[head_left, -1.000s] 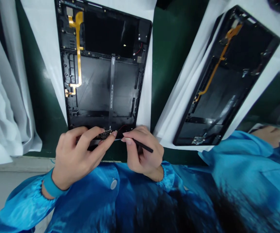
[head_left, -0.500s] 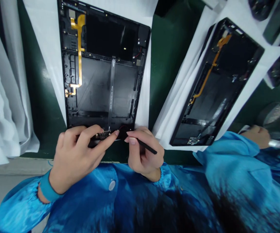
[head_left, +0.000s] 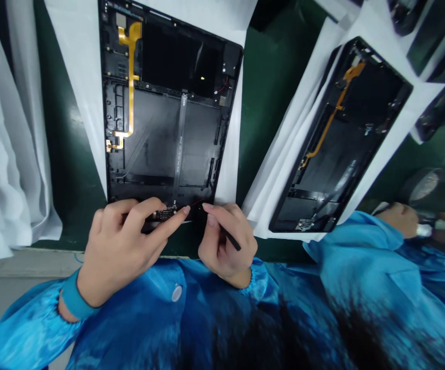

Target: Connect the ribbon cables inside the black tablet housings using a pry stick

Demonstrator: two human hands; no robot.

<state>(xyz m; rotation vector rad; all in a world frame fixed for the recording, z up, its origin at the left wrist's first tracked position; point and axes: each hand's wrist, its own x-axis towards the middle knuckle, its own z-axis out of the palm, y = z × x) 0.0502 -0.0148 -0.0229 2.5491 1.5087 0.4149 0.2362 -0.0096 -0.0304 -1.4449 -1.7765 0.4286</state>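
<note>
A black tablet back housing [head_left: 161, 139] lies open on white sheeting in front of me, with an orange flex cable [head_left: 131, 87] down its left side and a dark ribbon cable [head_left: 180, 146] down the middle. At its near edge, the fingers of my left hand [head_left: 116, 244] grip a small circuit board [head_left: 164, 213], largely covered by them. A thin red wire [head_left: 197, 202] runs to the right of the left fingertips. Pinched in my right hand [head_left: 228, 241] is a slim black stick-like tool [head_left: 232, 240]; its working tip is hidden near the housing's lower right corner.
To the right, a second tablet housing [head_left: 338, 149] lies slanted on white sheeting [head_left: 284, 149]. Beyond it are more dark devices and a co-worker's hand [head_left: 400, 220]. White cloth [head_left: 14, 128] hangs at left over the green tabletop [head_left: 261, 82].
My right hand has shifted slightly left, with the tool turned more steeply. More red wire shows between my hands. My left hand stays on the circuit board; the view has shifted slightly.
</note>
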